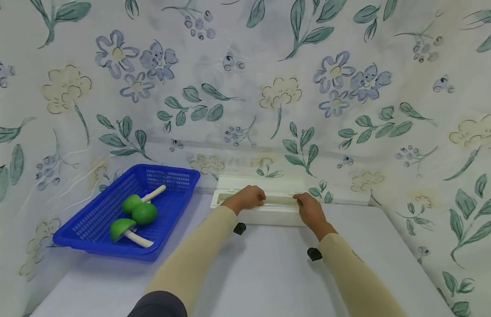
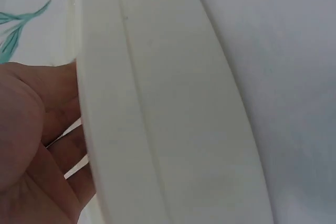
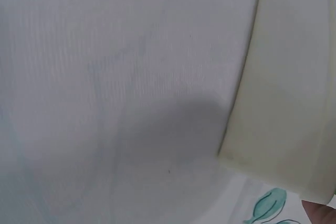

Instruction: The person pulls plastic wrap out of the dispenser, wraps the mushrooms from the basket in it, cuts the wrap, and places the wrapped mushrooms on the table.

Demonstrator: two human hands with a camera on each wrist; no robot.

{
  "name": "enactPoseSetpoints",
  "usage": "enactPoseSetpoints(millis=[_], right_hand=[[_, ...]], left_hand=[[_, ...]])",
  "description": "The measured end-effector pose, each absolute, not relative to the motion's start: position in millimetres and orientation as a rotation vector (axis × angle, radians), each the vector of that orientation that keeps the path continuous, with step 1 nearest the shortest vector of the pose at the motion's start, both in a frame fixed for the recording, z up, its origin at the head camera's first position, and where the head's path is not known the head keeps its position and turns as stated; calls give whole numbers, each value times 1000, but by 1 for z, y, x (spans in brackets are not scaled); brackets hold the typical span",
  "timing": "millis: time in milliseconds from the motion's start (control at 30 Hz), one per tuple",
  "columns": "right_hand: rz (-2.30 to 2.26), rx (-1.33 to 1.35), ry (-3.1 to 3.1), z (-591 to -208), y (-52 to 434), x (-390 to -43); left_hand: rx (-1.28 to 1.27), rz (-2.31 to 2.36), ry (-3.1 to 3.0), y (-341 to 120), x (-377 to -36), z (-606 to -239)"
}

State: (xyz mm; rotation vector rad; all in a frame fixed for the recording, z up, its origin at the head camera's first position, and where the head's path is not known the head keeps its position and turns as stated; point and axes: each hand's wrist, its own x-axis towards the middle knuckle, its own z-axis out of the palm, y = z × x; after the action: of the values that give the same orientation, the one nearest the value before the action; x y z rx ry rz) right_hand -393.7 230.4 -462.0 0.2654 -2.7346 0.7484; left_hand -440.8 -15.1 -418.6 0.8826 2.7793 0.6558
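The person wore long, snug, cream sleeves on both arms. A small black clip-like thing sat under each wrist. The left hand and right hand were bare.

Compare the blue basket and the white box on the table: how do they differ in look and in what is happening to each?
The blue basket has perforated mesh walls; the white box has solid, smooth ones. The basket holds green toy pieces with white stems and is untouched, while the left hand and right hand both rest on the open box. The basket sits angled at the left; the box lies straight across. Both are plastic-looking and rest on the white table.
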Motion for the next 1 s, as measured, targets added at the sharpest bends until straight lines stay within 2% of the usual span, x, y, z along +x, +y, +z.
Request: enactPoseSetpoints(millis=[167,400,767,1000], right_hand=[[757,299,-2651,-467,222,-395],[799,214,-2637,-466,219,-398],[804,144,-2659,-455,218,-399],[794,154,-2649,-458,223,-399]], left_hand=[[812,637,2759,-11,-446,-419],[837,555,2742,-17,-450,-416],[741,199,2856,-42,-448,-406],[754,198,2831,-55,-448,-407]])
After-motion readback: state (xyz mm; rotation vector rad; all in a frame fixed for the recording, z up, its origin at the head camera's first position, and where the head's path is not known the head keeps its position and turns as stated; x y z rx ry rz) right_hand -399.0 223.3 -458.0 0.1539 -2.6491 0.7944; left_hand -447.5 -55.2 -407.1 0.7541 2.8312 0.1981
